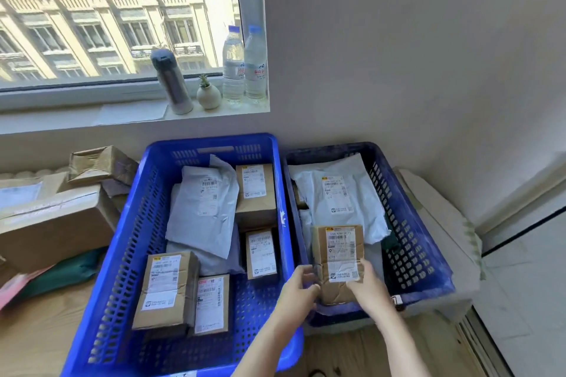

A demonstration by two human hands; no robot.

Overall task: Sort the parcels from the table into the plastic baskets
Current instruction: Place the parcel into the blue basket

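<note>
A small brown cardboard parcel (337, 254) with a white label sits over the near end of the dark blue basket (410, 214) on the right. My left hand (298, 288) grips its lower left edge and my right hand (369, 281) grips its lower right corner. That basket also holds a white mailer bag (337, 193). The brighter blue basket (147, 223) on the left holds several brown boxes and a grey mailer bag (202, 208).
Large brown boxes (55, 223), a taped packet (101, 165) and a green bag (61, 272) lie on the wooden table left of the baskets. A flask (171, 82), a small plant pot and two water bottles (245, 64) stand on the windowsill. White wall lies to the right.
</note>
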